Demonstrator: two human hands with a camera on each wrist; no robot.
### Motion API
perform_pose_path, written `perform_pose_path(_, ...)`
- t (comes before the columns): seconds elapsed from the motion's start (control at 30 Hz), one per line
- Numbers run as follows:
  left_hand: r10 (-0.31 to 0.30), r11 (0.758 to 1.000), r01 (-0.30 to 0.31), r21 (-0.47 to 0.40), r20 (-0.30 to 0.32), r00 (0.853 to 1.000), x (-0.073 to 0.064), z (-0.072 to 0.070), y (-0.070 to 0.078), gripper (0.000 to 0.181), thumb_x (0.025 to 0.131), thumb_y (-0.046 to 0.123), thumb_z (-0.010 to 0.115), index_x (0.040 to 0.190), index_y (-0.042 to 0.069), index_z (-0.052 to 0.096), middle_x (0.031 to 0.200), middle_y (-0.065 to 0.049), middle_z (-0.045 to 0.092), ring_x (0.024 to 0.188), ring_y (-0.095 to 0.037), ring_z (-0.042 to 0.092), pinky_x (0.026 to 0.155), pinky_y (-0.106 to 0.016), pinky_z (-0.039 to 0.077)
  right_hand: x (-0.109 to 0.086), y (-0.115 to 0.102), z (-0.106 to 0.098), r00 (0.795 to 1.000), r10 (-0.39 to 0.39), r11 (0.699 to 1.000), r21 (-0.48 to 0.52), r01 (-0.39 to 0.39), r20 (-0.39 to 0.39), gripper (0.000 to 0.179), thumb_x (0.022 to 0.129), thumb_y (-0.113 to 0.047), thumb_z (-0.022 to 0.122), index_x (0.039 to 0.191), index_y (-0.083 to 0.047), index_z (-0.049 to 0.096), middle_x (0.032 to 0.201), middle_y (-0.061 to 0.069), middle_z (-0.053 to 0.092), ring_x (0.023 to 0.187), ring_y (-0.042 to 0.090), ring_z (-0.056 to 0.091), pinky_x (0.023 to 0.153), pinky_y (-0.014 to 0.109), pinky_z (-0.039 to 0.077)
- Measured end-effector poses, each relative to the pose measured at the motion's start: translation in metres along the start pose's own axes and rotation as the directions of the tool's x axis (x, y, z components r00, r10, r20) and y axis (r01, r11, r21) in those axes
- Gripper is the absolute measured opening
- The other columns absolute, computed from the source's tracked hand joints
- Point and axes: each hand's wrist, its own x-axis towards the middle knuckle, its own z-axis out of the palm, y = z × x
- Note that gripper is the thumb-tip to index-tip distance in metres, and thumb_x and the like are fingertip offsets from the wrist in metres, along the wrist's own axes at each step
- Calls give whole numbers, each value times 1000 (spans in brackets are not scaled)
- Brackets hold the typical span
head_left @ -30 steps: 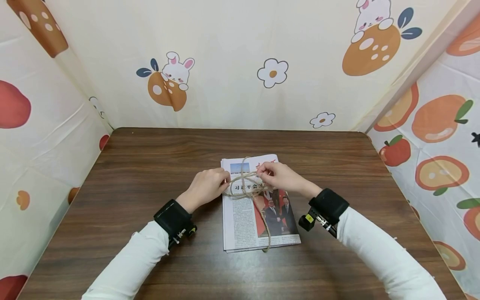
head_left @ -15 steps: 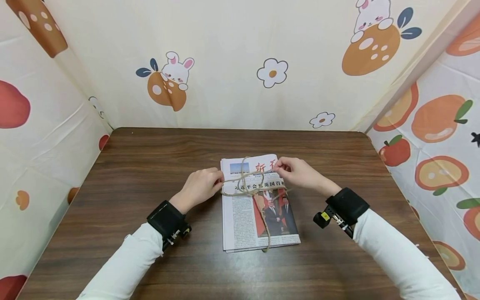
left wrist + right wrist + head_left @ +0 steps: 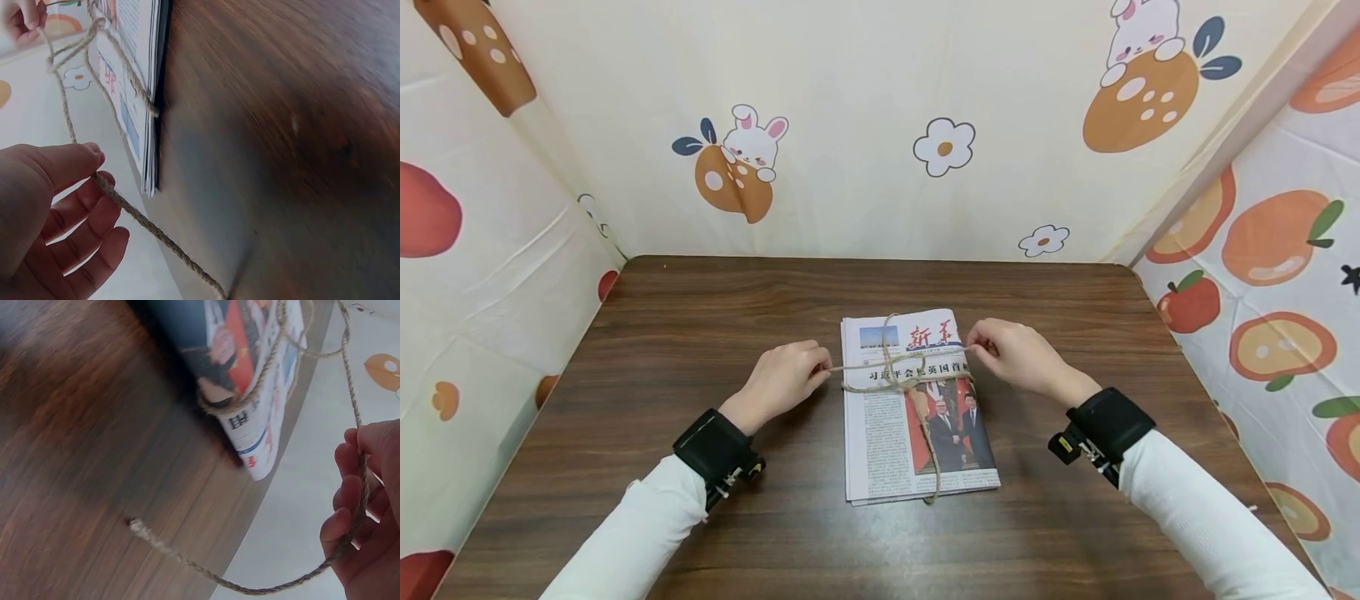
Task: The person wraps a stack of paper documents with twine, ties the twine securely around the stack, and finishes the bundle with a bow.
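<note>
A stack of folded newspapers [image 3: 883,442] lies on the table, bound crosswise with brown twine [image 3: 934,454]. Off the stack's left edge, my left hand [image 3: 786,375] pinches one end of the twine between thumb and forefinger; in the left wrist view its tail [image 3: 165,237] runs down past the fingers. My right hand [image 3: 1022,354] pinches the other end just off the stack's right edge. A loose tail [image 3: 250,590] curves away below it in the right wrist view. Between the hands the twine stretches nearly straight above the papers, with a small loop at its middle.
The brown wooden table [image 3: 700,308] extends around the stack on all sides. A cream curtain [image 3: 850,192] with rabbit and flower prints stands behind it, and fruit-printed cloth [image 3: 1262,333] hangs along the right side.
Both hands have drawn apart, left hand leftward and right hand rightward, each with its twine end. The loose loops over the papers have shrunk and the strand has straightened. The stack has stayed put.
</note>
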Motion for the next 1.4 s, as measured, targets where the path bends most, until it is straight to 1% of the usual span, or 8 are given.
perform_pose_path(0.17, -14, 1000, 14, 11, -11, 1000, -8, -4, -6, 8, 79, 17, 71, 76, 17, 64, 71, 6, 54, 59, -8, 50, 52, -27, 44, -5, 7, 3, 999, -23, 998, -63, 21, -32, 4, 89, -12, 58, 88, -13, 62, 78, -4, 56, 64, 8, 46, 58, 26, 39)
perform_pose_path(0.4, -28, 1000, 28, 9, 12, 1000, -20, -10, -13, 8, 79, 16, 71, 76, 17, 64, 72, 5, 56, 61, -10, 51, 54, -28, 45, -11, 13, 4, 996, -66, 992, -115, 60, -56, 5, 89, -15, 58, 86, -11, 60, 76, -4, 54, 64, 8, 45, 57, 26, 39)
perform_pose_path(0.5, -34, 999, 34, 7, 19, 999, -25, -12, -17, 9, 79, 16, 72, 76, 16, 64, 73, 5, 56, 61, -9, 51, 55, -28, 45, -14, 18, 5, 995, -69, 989, -138, 58, -71, 1, 87, -13, 60, 87, -13, 60, 77, -4, 54, 64, 8, 46, 57, 26, 39)
perform_pose_path(0.67, -36, 999, 36, 15, 16, 999, -34, -14, -23, 10, 79, 16, 72, 75, 16, 63, 72, 5, 55, 61, -8, 49, 56, -30, 46, -20, 25, 8, 989, -100, 982, -171, 80, -111, 7, 83, -9, 62, 85, -15, 60, 76, -5, 54, 64, 7, 47, 56, 26, 40)
perform_pose_path(0.83, -31, 999, 31, 21, -5, 1000, -43, -15, -30, 11, 79, 15, 72, 75, 16, 62, 72, 5, 54, 61, -8, 49, 59, -33, 47, -26, 31, 9, 990, -88, 981, -185, 67, -110, 8, 82, -9, 62, 85, -16, 60, 76, -5, 54, 64, 7, 48, 56, 27, 41)
perform_pose_path(0.97, -42, 999, 42, 24, -7, 999, -49, -15, -37, 12, 79, 14, 72, 74, 17, 61, 72, 6, 54, 62, -8, 50, 57, -31, 45, -30, 34, 9, 993, -66, 980, -193, 46, -97, 10, 81, -8, 63, 85, -16, 59, 76, -5, 54, 63, 7, 48, 54, 26, 40)
perform_pose_path(1.17, -48, 999, 48, 17, -10, 999, -58, -15, -46, 11, 78, 13, 72, 75, 17, 62, 73, 5, 55, 62, -8, 51, 54, -29, 44, -36, 40, 10, 992, -85, 977, -204, 63, -97, 12, 81, -6, 62, 83, -16, 56, 74, -5, 54, 60, 7, 46, 51, 25, 38)
perform_pose_path(1.4, -48, 999, 48, -4, -3, 999, -65, -13, -52, 12, 78, 13, 72, 76, 18, 62, 73, 6, 56, 61, -6, 50, 53, -28, 41, -39, 47, 12, 992, -83, 982, -176, 65, -96, 12, 82, -4, 61, 81, -14, 55, 72, -5, 52, 58, 5, 44, 50, 24, 36)
